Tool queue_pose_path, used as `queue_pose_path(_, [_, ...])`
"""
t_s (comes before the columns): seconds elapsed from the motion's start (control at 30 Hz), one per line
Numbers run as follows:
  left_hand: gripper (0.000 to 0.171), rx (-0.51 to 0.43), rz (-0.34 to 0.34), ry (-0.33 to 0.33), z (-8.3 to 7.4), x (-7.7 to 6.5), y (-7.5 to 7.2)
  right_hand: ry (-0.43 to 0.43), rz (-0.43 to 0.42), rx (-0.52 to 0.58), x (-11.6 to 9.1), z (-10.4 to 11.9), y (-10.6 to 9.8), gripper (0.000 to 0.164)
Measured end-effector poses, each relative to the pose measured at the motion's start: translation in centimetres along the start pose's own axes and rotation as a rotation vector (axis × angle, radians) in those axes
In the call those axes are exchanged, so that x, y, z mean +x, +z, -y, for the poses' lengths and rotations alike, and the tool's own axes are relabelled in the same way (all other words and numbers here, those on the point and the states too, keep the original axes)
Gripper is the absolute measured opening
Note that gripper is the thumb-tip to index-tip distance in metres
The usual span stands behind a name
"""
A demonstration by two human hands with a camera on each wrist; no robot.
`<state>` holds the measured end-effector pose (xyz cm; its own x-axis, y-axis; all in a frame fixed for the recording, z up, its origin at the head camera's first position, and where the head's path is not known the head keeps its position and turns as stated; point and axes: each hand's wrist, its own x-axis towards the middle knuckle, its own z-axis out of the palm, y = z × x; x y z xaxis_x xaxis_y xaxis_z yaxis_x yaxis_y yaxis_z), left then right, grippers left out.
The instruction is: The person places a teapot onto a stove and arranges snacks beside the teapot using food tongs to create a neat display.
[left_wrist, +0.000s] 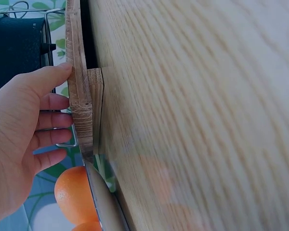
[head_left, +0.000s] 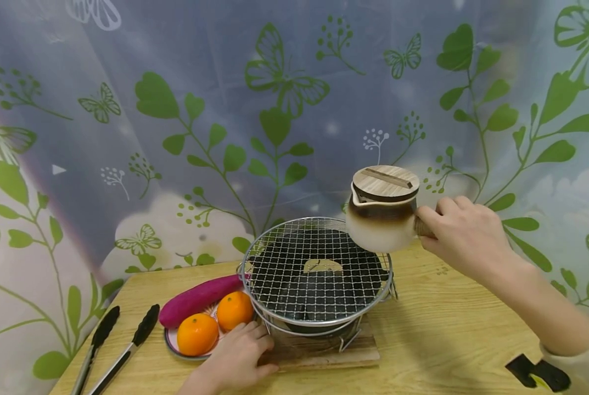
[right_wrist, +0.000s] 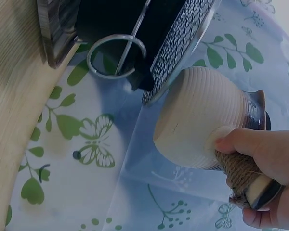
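My right hand [head_left: 464, 233] grips the twine-wrapped handle [right_wrist: 241, 175] of a small ceramic teapot [head_left: 380, 222]. This cream and brown pot has a wooden lid [head_left: 385, 182] and is held up at the right rim of a round wire grill rack [head_left: 319, 296]. Under the rack is a dark stove [left_wrist: 14, 48], standing on a wooden board [head_left: 324, 356]. My left hand [head_left: 237, 351] rests at the board's left end. In the left wrist view its thumb touches the board's edge, and the other fingers lie loosely straight beside it.
Left of the stove, a plate [head_left: 168, 343] holds two oranges [head_left: 197, 334] and a purple sweet potato [head_left: 200, 299]. Black-tipped tongs [head_left: 121, 365] lie farther left on the wooden table [head_left: 437, 329]. Behind hangs a leaf-and-butterfly patterned cloth [head_left: 215, 66].
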<state>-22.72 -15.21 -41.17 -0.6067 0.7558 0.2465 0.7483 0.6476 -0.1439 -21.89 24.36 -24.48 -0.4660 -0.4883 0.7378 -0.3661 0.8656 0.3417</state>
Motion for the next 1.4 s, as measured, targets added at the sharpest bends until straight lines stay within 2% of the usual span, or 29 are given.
queue_pose_path(0.4, [0.032,-0.003,0.005,0.004,0.1,0.0,0.1,-0.028,-0.044,-0.001,0.9,2.5,0.6,0.029])
queue_pose_path(0.63, [0.032,0.009,-0.003,0.003,0.1,0.0,0.2,-0.025,-0.039,0.001,1.2,3.5,0.8,0.027])
queue_pose_path(0.93, [0.031,0.019,-0.018,0.009,0.1,0.0,0.3,-0.032,-0.006,0.020,1.3,4.2,1.3,0.030])
queue_pose_path(1.4, [0.031,-0.007,0.016,-0.001,0.1,0.0,0.2,-0.020,0.019,0.028,1.8,4.3,1.5,0.031])
